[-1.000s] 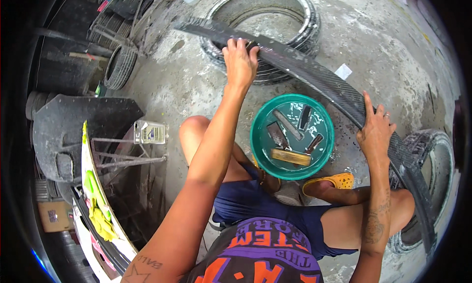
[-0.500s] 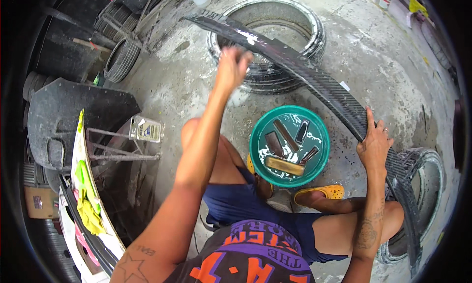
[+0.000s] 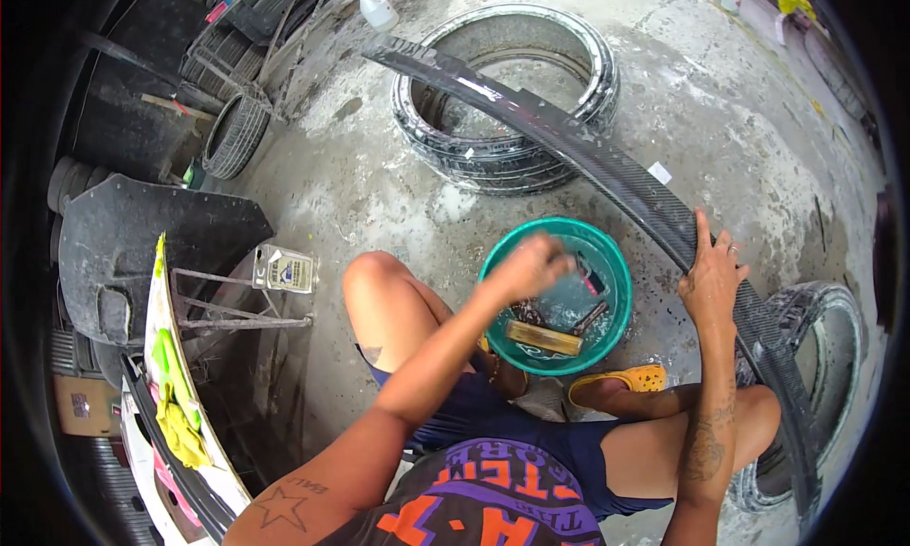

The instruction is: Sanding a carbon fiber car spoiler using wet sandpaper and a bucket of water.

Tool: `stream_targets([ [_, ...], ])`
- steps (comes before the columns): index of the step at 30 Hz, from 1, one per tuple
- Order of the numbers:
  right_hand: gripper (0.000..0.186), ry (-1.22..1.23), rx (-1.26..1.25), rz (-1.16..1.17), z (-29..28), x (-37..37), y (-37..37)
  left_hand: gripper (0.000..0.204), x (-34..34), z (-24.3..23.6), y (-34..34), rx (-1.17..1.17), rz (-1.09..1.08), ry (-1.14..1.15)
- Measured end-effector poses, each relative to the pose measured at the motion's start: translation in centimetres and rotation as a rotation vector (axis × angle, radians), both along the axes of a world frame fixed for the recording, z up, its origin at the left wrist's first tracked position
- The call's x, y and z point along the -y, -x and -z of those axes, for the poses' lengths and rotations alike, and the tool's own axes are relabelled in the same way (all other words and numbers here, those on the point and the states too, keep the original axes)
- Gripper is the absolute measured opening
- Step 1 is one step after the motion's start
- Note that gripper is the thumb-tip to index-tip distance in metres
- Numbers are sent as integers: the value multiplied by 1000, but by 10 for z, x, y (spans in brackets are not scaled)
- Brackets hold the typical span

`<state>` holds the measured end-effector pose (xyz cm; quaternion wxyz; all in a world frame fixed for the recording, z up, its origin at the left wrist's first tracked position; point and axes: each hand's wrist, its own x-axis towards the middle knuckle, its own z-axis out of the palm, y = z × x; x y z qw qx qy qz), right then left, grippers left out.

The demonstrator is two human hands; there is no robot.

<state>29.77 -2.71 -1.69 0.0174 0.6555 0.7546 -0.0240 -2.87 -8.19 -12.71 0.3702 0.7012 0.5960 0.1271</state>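
Observation:
My right hand [image 3: 713, 279] grips the edge of a long, curved carbon-fibre strip [image 3: 607, 162], fingers spread along its surface. The strip slopes from the far left, across a tyre, down to the near right. My left hand [image 3: 533, 266] is over a green basin [image 3: 627, 295] of water, its fingers curled and smeared by motion, so whether it holds anything cannot be made out. In the basin lie a yellowish-brown block [image 3: 543, 338], a narrow dark block [image 3: 591, 317] and a small dark piece with a pink-red end [image 3: 593, 282]. Other pieces there are partly hidden by my hand.
One tyre [image 3: 502, 172] lies flat under the strip's far part; another tyre [image 3: 839, 337] is at the near right. At the left are a metal stand [image 3: 237, 322], a metal can [image 3: 286, 270], a dark panel [image 3: 142, 252] and yellow gloves [image 3: 178, 432]. A white jug [image 3: 378, 10] stands far back.
My left hand has moved from beside the far part of the strip, right and nearer, to over the basin. My right hand stays on the strip.

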Motion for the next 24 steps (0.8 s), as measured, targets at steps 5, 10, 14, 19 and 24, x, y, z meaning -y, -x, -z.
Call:
stream_targets([
  [5,115,-22,-46,-22,6,1,-2,48,-93,-100,68,-174,-500,-1058],
  [10,112,-1,-32,-17,4,1,1,36,-116,-85,0,-343,-558,-1007],
  [14,110,26,23,-19,4,4,-2,33,-96,-87,-30,-96,-286,-986],
  [19,110,74,3,-13,9,1,-1,18,-142,-90,111,-399,-581,-1060],
  [24,111,-46,13,-25,7,4,2,25,-130,-75,77,-346,-524,-983],
])
